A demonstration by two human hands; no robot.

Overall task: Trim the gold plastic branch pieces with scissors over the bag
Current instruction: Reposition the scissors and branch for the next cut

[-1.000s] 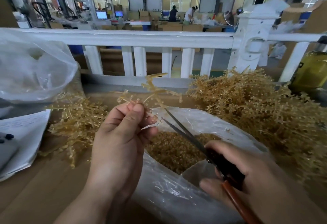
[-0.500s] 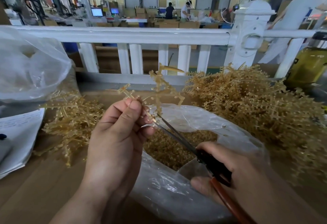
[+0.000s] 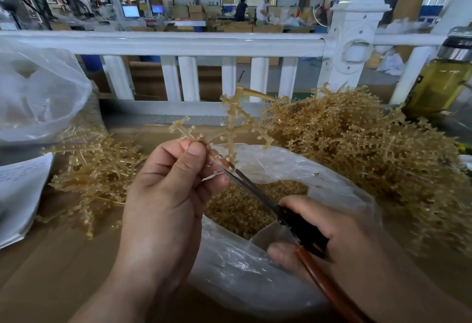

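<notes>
My left hand pinches a gold plastic branch piece between thumb and fingers, holding it upright above the clear plastic bag. My right hand grips the black-and-brown handled scissors. The blade tips sit at the base of the branch, right by my left fingertips, and look nearly closed. Small gold cut bits fill the bottom of the bag.
A big heap of gold branches lies to the right and a smaller pile to the left on the brown table. A white railing runs behind. Another plastic bag, papers and a yellow bottle stand at the sides.
The scissors have moved up to the branch base near my left fingers and the blades have closed there. The branch has turned more upright in my left hand.
</notes>
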